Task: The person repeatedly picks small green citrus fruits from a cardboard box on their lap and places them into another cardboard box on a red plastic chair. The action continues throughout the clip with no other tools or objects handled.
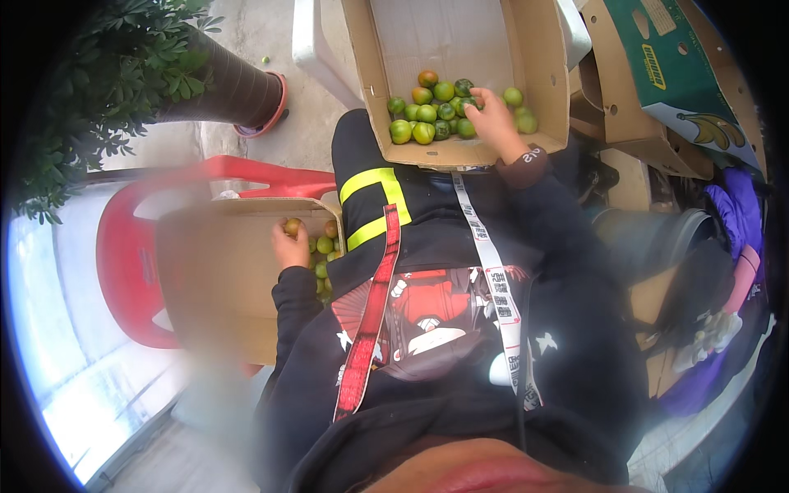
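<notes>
My left hand (291, 246) holds an orange-green tomato (293, 226) between thumb and fingers, over the cardboard box (228, 240) at my left side. Green tomatoes (324, 245) lie in that box along the side nearest my body, partly hidden by my sleeve. My right hand (496, 123) reaches into a second cardboard box (441, 153) in front of me. Its thumb and fingertips are at a dark green tomato (467, 106); whether they grip it is unclear. Around it lie several green tomatoes (425, 113) and a reddish-orange tomato (428, 78).
The left box rests on a red plastic chair (126, 265). White plastic furniture (308, 37) supports the front box. A potted plant (228, 80) stands at upper left, near a small green fruit (265, 60) on the floor. At right are a green banana carton (684, 68) and purple fabric (739, 209).
</notes>
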